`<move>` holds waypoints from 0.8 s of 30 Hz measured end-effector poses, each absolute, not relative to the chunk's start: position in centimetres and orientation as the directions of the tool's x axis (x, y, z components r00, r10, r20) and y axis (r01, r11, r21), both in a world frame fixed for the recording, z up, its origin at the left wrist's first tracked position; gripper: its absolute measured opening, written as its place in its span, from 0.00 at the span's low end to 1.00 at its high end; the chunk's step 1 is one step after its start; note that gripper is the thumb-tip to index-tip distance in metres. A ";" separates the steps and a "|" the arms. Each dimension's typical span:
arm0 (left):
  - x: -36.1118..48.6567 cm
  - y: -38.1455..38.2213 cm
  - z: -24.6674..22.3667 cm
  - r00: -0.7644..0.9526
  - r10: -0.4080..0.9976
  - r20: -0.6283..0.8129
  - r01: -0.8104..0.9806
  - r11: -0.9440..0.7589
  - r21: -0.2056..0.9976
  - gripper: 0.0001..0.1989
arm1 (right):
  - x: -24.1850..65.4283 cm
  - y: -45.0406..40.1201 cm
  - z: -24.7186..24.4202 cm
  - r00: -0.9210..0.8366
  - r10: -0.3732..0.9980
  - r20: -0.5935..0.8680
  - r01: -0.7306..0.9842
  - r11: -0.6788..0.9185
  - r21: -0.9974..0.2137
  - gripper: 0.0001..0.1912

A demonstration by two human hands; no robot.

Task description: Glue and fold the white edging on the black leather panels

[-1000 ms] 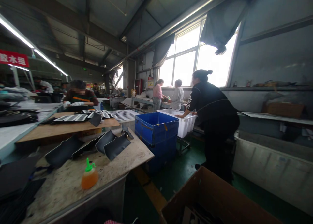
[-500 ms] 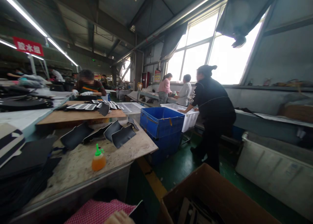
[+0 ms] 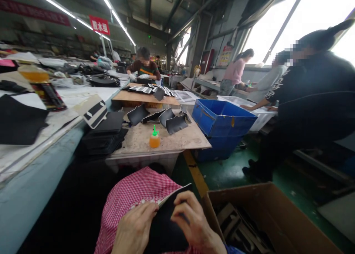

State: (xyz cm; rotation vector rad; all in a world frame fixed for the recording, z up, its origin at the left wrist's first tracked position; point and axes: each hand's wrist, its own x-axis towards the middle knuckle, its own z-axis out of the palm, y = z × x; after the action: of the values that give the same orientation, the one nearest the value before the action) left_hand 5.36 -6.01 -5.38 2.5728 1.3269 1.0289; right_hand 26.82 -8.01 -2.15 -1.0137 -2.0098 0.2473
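Note:
On my lap, over a red-and-white checked cloth [image 3: 138, 185], lies a black sheet piece [image 3: 163, 228] with a pale edge. My left hand [image 3: 135, 224] is closed on its left edge, thumb and fingers together. At the piece's right side, my right hand [image 3: 192, 219] has its fingers curled and pinched against it. Small white bits [image 3: 142, 201] lie on the cloth near my left hand. On the board bench ahead stand a squeeze bottle [image 3: 154, 138] with orange liquid and a green tip, several curved black pieces [image 3: 176, 124] and a stack of black sheets [image 3: 104, 135].
A cardboard box [image 3: 249, 191] with beige-and-black pieces stands at my right. Beyond are a blue bin [image 3: 222, 122] and a white tub [image 3: 257, 121] with a person in dark clothes [image 3: 310, 84] leaning over it. A long table [image 3: 63, 135] runs along the left.
My view has turned left and down. Both hands and the black piece now show, where only part of a hand showed before.

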 end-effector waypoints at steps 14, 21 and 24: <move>6.1 -6.2 -4.6 0.377 0.679 0.630 0.696 -0.656 0.291 0.12 | 27.6 -4.7 -2.9 -0.442 0.728 0.524 0.603 0.673 -0.428 0.09; 6.1 -6.3 -5.1 0.357 0.700 0.618 0.711 -0.633 0.306 0.12 | 28.0 -5.4 -3.0 -0.467 0.660 0.589 0.636 0.713 -0.295 0.11; 5.8 -6.1 -5.9 0.382 0.693 0.611 0.720 -0.638 0.273 0.12 | 28.1 -6.0 -3.0 -0.479 0.666 0.572 0.636 0.712 -0.298 0.10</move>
State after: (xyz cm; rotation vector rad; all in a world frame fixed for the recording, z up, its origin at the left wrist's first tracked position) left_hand 5.76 -6.11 -5.91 2.6433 1.3523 1.1381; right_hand 28.06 -5.99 -2.98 -0.9844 -2.2347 0.0585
